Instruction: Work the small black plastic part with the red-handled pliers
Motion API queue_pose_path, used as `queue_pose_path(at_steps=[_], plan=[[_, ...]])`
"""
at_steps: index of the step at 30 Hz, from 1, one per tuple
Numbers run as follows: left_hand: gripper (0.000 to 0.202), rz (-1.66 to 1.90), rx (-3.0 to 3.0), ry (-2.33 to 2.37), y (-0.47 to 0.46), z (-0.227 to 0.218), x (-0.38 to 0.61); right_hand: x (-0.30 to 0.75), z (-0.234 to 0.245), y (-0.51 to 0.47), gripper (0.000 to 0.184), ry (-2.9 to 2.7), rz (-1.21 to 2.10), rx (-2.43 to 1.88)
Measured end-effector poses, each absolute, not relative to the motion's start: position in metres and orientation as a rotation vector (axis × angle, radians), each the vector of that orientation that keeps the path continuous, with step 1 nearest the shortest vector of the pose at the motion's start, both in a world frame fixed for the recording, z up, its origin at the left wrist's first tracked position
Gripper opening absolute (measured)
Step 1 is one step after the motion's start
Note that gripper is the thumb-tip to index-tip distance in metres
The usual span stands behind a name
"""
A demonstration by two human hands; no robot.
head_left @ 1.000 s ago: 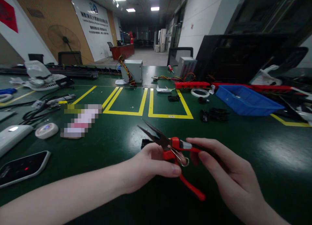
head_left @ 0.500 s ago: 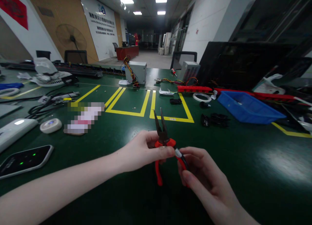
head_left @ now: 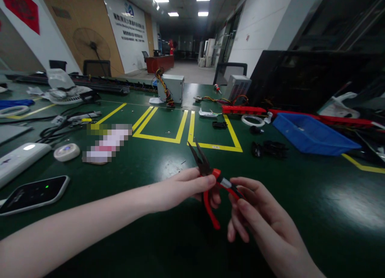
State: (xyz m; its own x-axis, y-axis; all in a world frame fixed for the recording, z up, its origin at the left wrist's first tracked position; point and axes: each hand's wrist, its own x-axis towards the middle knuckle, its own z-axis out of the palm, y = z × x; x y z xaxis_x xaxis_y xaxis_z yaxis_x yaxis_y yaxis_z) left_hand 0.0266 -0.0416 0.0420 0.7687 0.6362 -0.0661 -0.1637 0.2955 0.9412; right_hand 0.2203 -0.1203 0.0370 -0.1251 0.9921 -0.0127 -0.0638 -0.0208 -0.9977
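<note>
The person is holding a pair of red-handled needle-nose pliers (head_left: 205, 168) up over the green tabletop (head_left: 300, 193), roughly in the middle, on the near side of the yellow tape outlines (head_left: 201, 145). Both hands are on the tool: the left hand (head_left: 195, 186) is gripping it around the head just behind the pivot, thumb lying across the front, while the right hand (head_left: 264, 220) is pinching the far end of one handle between thumb and fingers, its lower fingers hanging loose. The other handle is sticking out free below the left hand, and the jaws are standing a bit apart, tips pointing away from the person and slightly left. Handling-wise, they're looking like stiff steel up front, so probably fairly dense for their size and a little nose-heavy, nothing anyone's likely to break, though those skinny tips might not be loving a sideways twist. The red grips are looking like plastic or rubber, so they're probably giving decent friction, way better than the bare metal, which could be kinda slick. Best hold is likely both handles well behind the pivot; that left thumb is sitting pretty near the hinge, so pinching skin could be a risk if the handles are closing.
</note>
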Motion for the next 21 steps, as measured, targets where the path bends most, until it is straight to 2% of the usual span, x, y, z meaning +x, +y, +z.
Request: queue_pose_path(at_steps=[7,13,18,20,21], plan=[[0.02,0.694,1.082,0.541,-0.051,0.038,0.04,0.217,0.036,-0.122,0.025,-1.229,1.349,-1.061],[0.014,0.743,1.185,0.564,-0.054,0.038,0.039,0.221,0.036,-0.119,0.024,-1.306,1.237,-1.105],[0.019,0.664,1.159,0.487,-0.06,0.039,0.038,0.243,0.043,-0.109,0.025,-1.65,0.737,-1.32],[0.021,0.666,1.073,0.481,-0.063,0.036,0.041,0.247,0.045,-0.108,0.031,-1.91,0.367,-1.39],[0.024,0.674,1.039,0.492,-0.064,0.034,0.043,0.247,0.045,-0.108,0.04,-2.028,0.141,-1.39]])
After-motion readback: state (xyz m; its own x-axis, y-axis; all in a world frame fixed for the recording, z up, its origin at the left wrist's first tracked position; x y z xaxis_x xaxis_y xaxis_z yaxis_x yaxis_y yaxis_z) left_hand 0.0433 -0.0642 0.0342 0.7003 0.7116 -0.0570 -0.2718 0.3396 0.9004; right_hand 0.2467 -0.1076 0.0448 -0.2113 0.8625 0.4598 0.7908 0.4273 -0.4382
